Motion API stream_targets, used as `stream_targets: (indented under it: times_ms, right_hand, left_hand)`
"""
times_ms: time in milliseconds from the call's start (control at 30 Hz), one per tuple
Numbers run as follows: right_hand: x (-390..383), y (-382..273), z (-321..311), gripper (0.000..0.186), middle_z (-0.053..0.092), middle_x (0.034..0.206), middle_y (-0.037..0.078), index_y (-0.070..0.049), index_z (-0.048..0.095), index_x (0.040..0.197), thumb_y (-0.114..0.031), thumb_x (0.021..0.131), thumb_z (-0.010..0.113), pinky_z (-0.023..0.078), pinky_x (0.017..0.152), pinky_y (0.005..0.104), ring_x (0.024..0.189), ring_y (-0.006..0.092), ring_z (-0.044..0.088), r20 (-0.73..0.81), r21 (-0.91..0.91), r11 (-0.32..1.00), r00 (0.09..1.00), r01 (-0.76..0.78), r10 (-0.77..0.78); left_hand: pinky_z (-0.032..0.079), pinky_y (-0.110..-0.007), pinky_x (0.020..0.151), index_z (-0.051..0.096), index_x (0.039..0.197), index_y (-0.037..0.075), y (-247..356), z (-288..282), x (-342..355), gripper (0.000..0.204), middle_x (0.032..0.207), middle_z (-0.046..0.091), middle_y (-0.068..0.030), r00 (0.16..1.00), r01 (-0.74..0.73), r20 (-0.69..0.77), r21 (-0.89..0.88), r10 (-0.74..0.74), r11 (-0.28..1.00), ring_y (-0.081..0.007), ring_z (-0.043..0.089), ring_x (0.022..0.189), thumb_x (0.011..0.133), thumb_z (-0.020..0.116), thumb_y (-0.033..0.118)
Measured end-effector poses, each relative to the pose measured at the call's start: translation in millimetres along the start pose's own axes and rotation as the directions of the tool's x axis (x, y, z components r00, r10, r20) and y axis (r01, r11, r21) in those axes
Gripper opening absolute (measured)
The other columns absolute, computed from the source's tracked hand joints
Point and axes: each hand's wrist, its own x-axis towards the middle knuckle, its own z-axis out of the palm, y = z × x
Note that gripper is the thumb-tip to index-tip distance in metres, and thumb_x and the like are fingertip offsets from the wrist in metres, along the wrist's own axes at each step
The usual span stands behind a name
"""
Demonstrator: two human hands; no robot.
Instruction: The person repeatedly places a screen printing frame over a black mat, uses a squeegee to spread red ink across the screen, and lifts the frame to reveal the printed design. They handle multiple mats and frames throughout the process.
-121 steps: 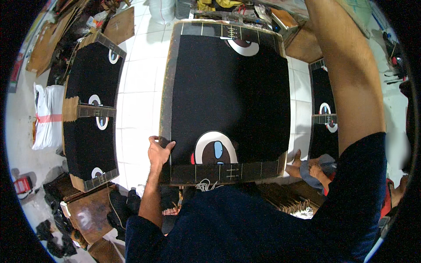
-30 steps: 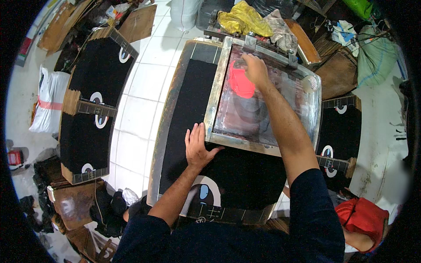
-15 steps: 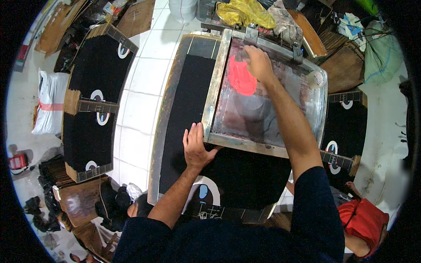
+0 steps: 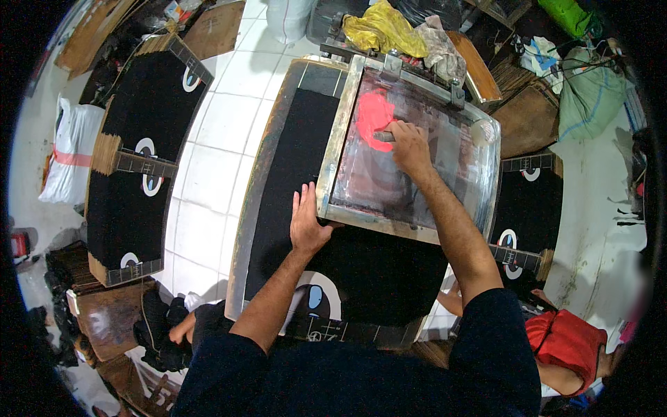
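A silkscreen frame (image 4: 379, 222) lies over a black fabric panel (image 4: 299, 139) on a board. Pinkish-red ink (image 4: 376, 115) is pooled on the upper left of its mesh. My right hand (image 4: 412, 148) is closed around a small squeegee (image 4: 384, 136) at the lower edge of the ink; the fingers hide part of the tool. At the frame's near left corner, my left hand (image 4: 310, 222) has its fingers stretched out along the outer side and its thumb against the near edge. A printed eye (image 4: 316, 299) in white and blue shows on the near part of the fabric.
More boards with black panels (image 4: 128, 222) stand along the left, and another black panel (image 4: 531, 198) is at the right. Yellow cloth (image 4: 385, 29) lies beyond the frame hinges (image 4: 392, 61). A person in red (image 4: 566, 347) is at the lower right.
My right hand has drawn the squeegee toward me, from the top of the ink to its lower edge. My left hand stays at the frame corner. The whole view has shifted slightly.
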Motion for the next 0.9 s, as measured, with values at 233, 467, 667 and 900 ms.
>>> stream_targets:
  times_ms: [233, 467, 667, 900]
  right_hand:
    - [37.9, 19.6, -16.3, 0.036, 0.073, 0.105, 0.014, -0.012, 0.070, 0.111, -0.003, 0.077, 0.073, 0.053, 0.091, 0.0491, 0.102, 0.0373, 0.069, 0.009, 0.228, 0.974, 1.000, 0.019, -0.021]
    - [39.7, 27.9, -20.1, 0.038, 0.074, 0.106, 0.013, -0.009, 0.070, 0.113, -0.009, 0.076, 0.078, 0.054, 0.090, 0.0504, 0.105, 0.0361, 0.070, 0.175, 0.220, 0.975, 0.983, 0.011, -0.051]
    - [106.6, 50.0, 6.3, 0.038, 0.073, 0.119, 0.016, -0.006, 0.069, 0.118, -0.016, 0.081, 0.076, 0.053, 0.091, 0.0502, 0.112, 0.0352, 0.068, 0.051, 0.229, 0.973, 0.998, 0.033, -0.046]
    - [1.0, 8.0, 3.0, 0.036, 0.065, 0.098, 0.012, -0.009, 0.068, 0.108, 0.000, 0.074, 0.071, 0.050, 0.087, 0.0487, 0.102, 0.0375, 0.062, -0.079, 0.238, 0.971, 0.997, 0.039, -0.021]
  left_hand:
    - [0.056, -0.040, 0.103, 0.041, 0.154, -0.001, -5.7, 0.7, -7.3, 0.104, 0.151, 0.050, -0.0277, 0.985, -0.091, -0.158, -0.172, 0.063, 0.981, -0.0378, 0.058, 0.133, 0.069, 0.095, 0.022]
    - [0.055, -0.040, 0.104, 0.039, 0.155, 0.000, -2.7, 1.2, -6.0, 0.102, 0.152, 0.050, -0.0275, 0.991, -0.067, -0.127, -0.191, 0.043, 0.979, -0.0378, 0.056, 0.136, 0.071, 0.093, 0.018]
    - [0.058, -0.040, 0.101, 0.040, 0.153, -0.004, -2.4, 2.5, -7.7, 0.102, 0.150, 0.050, -0.0297, 0.983, -0.122, -0.149, -0.092, 0.108, 0.988, -0.0380, 0.060, 0.132, 0.071, 0.094, 0.023]
    - [0.056, -0.041, 0.103, 0.041, 0.153, -0.003, -4.2, 2.3, -8.3, 0.097, 0.151, 0.050, -0.0289, 0.990, -0.082, -0.122, -0.129, 0.066, 0.988, -0.0379, 0.058, 0.134, 0.074, 0.092, 0.022]
